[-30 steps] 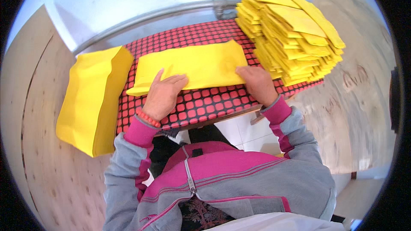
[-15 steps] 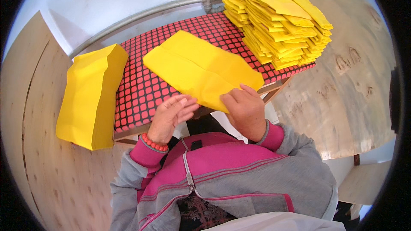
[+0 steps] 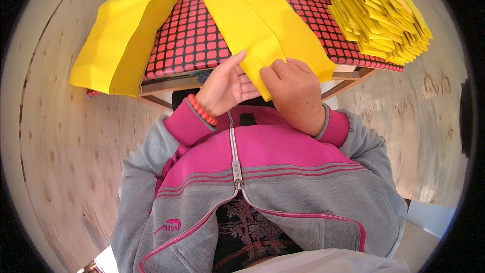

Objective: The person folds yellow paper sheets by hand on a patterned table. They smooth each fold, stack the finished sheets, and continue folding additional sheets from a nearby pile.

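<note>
While the folded yellow sheet (image 3: pixel 257 25) overhangs the near side of the red-and-black table (image 3: pixel 192 45), its long axis slants from far left to near right, its near end toward you. Your right hand (image 3: pixel 297 91) grips that end; your left hand (image 3: pixel 223 87), open with palm showing, is at its left edge. A yellow stack (image 3: pixel 118 33) sits left, a folded yellow pile (image 3: pixel 380 15) right.

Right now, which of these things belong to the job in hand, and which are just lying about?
Part of the job:
Yellow piece, gripped by the right hand, left hand open at its edge
Probably the left yellow stack and right yellow pile
Patterned tabletop

Apparently just around:
Red bead bracelet, worn
Left wooden surface
</note>
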`<state>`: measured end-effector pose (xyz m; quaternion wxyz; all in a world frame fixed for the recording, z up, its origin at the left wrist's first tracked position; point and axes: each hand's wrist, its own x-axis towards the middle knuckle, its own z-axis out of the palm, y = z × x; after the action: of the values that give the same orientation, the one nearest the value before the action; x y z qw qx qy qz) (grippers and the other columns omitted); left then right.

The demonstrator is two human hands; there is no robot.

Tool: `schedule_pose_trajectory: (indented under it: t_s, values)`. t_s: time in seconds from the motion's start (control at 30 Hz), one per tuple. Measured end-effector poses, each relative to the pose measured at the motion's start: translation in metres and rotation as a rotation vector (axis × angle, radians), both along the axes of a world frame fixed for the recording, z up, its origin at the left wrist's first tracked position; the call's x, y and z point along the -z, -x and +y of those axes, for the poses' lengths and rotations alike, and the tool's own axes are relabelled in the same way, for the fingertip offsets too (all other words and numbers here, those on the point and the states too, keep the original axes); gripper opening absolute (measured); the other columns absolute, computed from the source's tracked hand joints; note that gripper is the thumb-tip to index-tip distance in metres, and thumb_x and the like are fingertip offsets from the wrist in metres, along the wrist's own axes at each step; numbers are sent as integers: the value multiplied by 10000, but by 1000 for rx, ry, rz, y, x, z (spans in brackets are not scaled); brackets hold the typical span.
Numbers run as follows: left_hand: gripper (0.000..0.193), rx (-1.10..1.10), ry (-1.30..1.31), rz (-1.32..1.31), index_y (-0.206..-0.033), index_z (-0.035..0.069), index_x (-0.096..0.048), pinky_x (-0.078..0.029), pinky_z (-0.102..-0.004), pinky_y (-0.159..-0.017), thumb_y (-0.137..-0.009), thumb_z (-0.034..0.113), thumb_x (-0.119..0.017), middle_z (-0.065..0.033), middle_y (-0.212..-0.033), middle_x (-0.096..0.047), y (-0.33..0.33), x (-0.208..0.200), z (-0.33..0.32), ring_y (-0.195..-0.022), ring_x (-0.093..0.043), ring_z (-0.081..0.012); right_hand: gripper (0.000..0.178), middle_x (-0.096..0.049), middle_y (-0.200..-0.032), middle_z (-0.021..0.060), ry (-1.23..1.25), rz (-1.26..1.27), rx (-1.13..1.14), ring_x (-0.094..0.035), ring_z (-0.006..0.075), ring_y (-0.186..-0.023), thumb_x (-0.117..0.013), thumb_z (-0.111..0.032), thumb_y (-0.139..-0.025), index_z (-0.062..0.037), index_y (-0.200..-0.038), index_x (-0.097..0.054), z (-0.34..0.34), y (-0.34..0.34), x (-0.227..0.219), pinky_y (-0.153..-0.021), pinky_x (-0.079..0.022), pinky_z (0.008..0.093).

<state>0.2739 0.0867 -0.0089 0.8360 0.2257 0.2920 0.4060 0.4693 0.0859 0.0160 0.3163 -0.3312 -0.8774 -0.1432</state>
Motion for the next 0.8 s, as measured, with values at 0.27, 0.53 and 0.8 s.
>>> schedule_pose_trajectory:
  t_s: [0.27, 0.53, 0.8]
  values:
    - [445, -85, -39, 162, -1426, -21, -506, -506, -396, -1060, -1017, 143, -567, -145, -1375, -625, 16, 7, 1, -1224, -640, -242, 476, -686, -1135, 124, 377, -79, -341, -673, 331, -1021, -828, -192, -752, -42, -1170, -657, 3, -51, -46, -913, -536, 389]
    - [563, -26, -96, 197, -1476, -43, -422, -473, -385, -1107, -949, 17, -610, -175, -1408, -590, 81, -20, -16, -1292, -597, -258, 642, -613, -1354, 180, 179, 51, -52, -594, 364, -1233, -811, -198, -778, -60, -1360, -579, 77, -94, 5, -1041, -474, 448]
    - [560, 261, -111, 445, -1411, -38, -508, -572, -345, -965, -888, 44, -688, -156, -1284, -676, 101, -45, 33, -1102, -709, -218, 332, -647, -1321, 107, 31, 38, -359, -591, 296, -1274, -647, -150, -868, -83, -1193, -651, 94, -60, 49, -1084, -456, 468]
